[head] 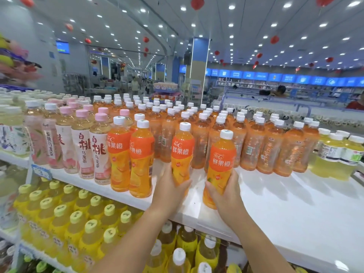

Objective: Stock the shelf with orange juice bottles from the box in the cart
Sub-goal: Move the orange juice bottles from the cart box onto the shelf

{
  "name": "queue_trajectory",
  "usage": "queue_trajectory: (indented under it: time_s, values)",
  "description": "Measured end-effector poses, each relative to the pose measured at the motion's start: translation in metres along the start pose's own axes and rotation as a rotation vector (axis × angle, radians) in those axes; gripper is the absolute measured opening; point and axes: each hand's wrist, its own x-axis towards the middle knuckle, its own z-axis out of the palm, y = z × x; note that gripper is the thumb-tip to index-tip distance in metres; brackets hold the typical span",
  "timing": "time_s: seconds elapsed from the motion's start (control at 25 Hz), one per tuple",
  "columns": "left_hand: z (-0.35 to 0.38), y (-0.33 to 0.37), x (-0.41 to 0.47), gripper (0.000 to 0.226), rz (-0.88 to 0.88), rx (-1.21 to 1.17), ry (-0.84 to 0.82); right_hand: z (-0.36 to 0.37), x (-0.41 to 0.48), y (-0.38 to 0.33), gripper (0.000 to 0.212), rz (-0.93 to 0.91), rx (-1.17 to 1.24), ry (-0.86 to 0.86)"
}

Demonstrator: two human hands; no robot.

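Holding one orange juice bottle in each hand, you stand at a white shelf (275,203) in a bright store. Your left hand (169,186) wraps the lower half of the left bottle (182,152), fingers (184,185) closed around it. Your right hand (224,192) grips the lower part of the right bottle (220,164) the same way, fingers clenched on its base. Both bottles are upright, white caps up, orange labels facing you. The right bottle's base sits at the shelf surface near the front edge; whether the left bottle touches the shelf is hidden by your hand.

Just left of your left hand, two matching juice bottles (130,158) stand side by side at the shelf's front. Left of those stands a row of peach tea bottles (92,150) with pink caps. Behind your hands, many rows of paler orange bottles (256,146) with white caps fill the back of the shelf. At the far right stand yellow bottles (338,156). A wide bare stretch of shelf lies in front of the pale orange rows, to the right of your right hand.

Below the shelf, a lower shelf holds yellow-capped bottles (78,219) packed close together. Beyond the shelf, the store aisle runs back under round ceiling lights (231,6) and red hanging lanterns (197,2).
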Motion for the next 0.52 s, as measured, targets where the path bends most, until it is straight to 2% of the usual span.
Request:
queue_trajectory:
  time_s: [0.08, 0.24, 0.36, 0.52]
  values:
    - [0.006, -0.005, -0.010, 0.045, -0.029, 0.119, 0.048, -0.007, -0.006, 0.010, 0.058, -0.014, -0.110, -0.041]
    - [0.021, -0.003, -0.010, 0.041, -0.096, 0.108, 0.147, -0.008, -0.003, 0.009, 0.041, 0.008, -0.032, -0.118]
    - [0.028, -0.002, -0.004, 0.040, -0.159, 0.031, 0.297, 0.003, 0.007, 0.003, 0.045, 0.027, 0.011, -0.150]
    - [0.032, 0.003, 0.001, 0.044, -0.213, 0.020, 0.377, 0.020, 0.017, 0.009, 0.042, 0.077, 0.061, -0.141]
